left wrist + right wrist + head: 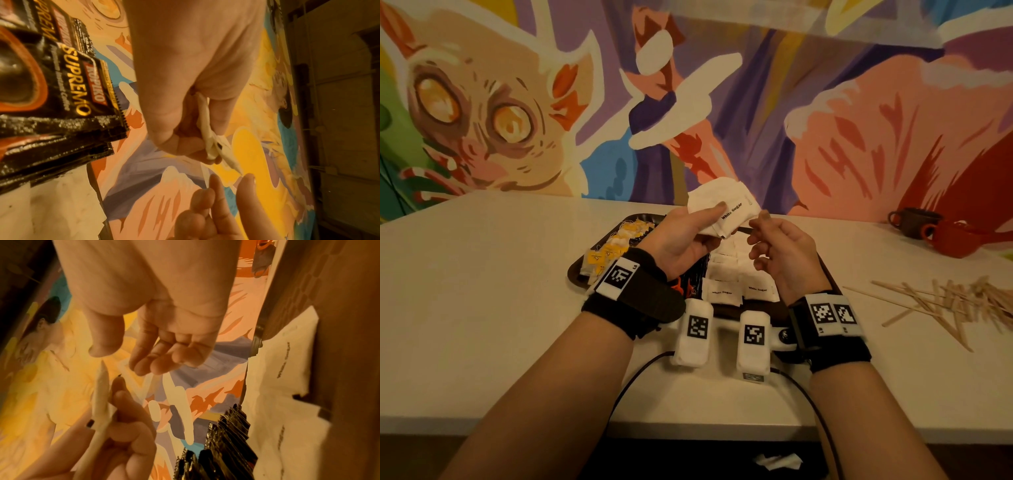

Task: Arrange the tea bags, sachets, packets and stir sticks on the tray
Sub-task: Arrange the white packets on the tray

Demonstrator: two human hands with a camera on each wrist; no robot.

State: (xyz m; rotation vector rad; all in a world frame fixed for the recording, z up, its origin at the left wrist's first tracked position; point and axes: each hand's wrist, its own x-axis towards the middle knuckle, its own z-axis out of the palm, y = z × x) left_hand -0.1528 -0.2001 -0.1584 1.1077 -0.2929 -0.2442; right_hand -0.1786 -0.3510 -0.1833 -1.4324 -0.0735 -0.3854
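My left hand (709,222) is raised over the dark tray (577,272) and pinches a small stack of white sugar sachets (726,209) between thumb and fingers. The left wrist view shows the stack (207,129) edge-on in that pinch. My right hand (760,229) hovers just right of the stack with loosely curled fingers and holds nothing; its thumb tip is close to the stack's edge (100,399). On the tray lie yellow-tagged tea bags (609,250) at the left, black coffee packets (72,91) in the middle and more sugar sachets (739,286) at the right.
A loose heap of wooden stir sticks (955,301) lies on the white table to the right of the tray. A brown cup (914,222) and a red cup (955,238) stand at the back right by the painted wall.
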